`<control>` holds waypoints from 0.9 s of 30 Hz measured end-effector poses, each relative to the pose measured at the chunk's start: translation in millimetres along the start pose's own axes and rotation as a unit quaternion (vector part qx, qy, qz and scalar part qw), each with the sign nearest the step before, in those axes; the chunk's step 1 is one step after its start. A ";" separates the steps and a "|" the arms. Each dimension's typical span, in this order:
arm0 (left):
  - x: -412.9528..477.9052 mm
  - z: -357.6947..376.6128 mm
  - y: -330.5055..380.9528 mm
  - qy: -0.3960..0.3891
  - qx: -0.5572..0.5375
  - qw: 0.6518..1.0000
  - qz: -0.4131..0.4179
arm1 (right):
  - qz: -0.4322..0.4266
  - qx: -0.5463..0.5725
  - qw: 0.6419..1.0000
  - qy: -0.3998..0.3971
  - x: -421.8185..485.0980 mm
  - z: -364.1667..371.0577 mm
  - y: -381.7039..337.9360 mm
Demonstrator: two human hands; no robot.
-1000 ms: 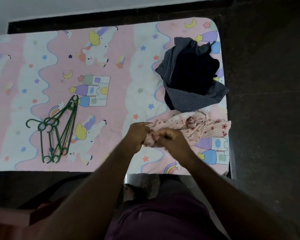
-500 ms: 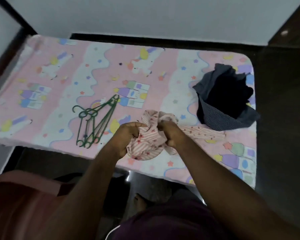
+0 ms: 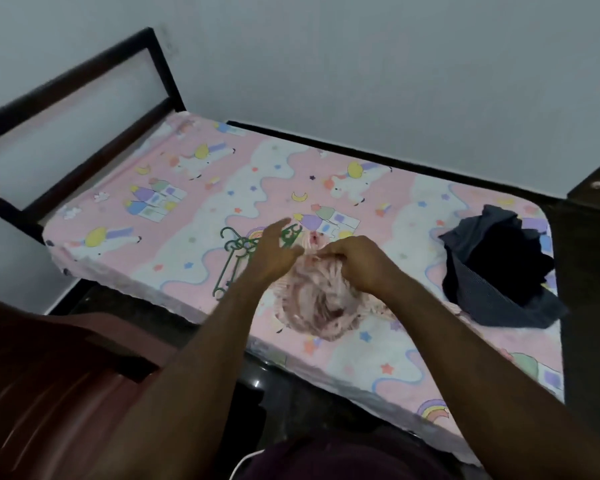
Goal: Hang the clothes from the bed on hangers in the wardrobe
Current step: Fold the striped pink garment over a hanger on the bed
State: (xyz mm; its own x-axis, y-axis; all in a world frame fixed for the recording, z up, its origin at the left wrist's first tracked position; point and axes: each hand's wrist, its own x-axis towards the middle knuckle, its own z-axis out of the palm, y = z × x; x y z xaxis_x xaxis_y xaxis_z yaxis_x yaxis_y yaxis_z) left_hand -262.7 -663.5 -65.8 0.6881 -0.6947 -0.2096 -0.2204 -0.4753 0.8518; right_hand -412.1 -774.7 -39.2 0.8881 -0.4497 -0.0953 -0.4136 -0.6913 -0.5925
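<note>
Freed from the shirt [image 3: 312, 299], my left hand [image 3: 274, 252] spreads toward the hangers [image 3: 234, 252] beside it; right hand [image 3: 357, 263] grips the shirt; next, lift one.

Person's body, head camera: two arms and part of the torso.
Left forearm [image 3: 187, 358] and right forearm [image 3: 465, 341] are bare along all their visible length; left hand [image 3: 274, 252] and right hand [image 3: 357, 263] are bare too. Where any sleeve ends cannot be told. The torso is covered by a dark maroon-purple garment [image 3: 343, 459], plain in colour, fabric detail blurred. A thin white cord [image 3: 245, 460] curves in an arc at the garment's left side; where it leads cannot be told.
</note>
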 end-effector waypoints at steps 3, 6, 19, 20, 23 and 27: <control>-6.6 24.8 -17.2 -0.122 0.089 0.988 0.042 | 0.015 0.007 0.998 0.066 -9.1 -7.1 -1.8; -22.4 51.5 -20.2 -0.134 0.008 0.990 0.044 | 0.020 -0.028 0.999 0.029 -20.2 -9.8 -1.8; -4.7 30.3 50.6 0.105 -0.055 0.986 0.118 | 0.019 -0.020 0.992 0.124 4.3 -44.6 42.2; -5.0 28.3 65.0 0.122 -0.056 0.982 0.131 | 0.037 -0.033 0.991 0.125 6.4 -41.0 53.4; -1.6 22.6 98.2 0.165 -0.059 0.973 0.152 | 0.101 -0.034 0.986 0.130 10.0 -34.3 88.0; 7.9 6.1 109.4 0.212 -0.024 0.968 0.133 | 0.150 0.010 0.968 0.202 16.9 -53.2 116.0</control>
State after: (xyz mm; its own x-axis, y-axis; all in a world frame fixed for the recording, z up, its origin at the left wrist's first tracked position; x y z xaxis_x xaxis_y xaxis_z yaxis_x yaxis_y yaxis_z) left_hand -285.6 -724.3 22.8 0.8351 -0.5010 0.2271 -0.4037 -0.2778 0.8717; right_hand -455.7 -892.5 -67.0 0.5763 -0.8155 0.0538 -0.6328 -0.4869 -0.6021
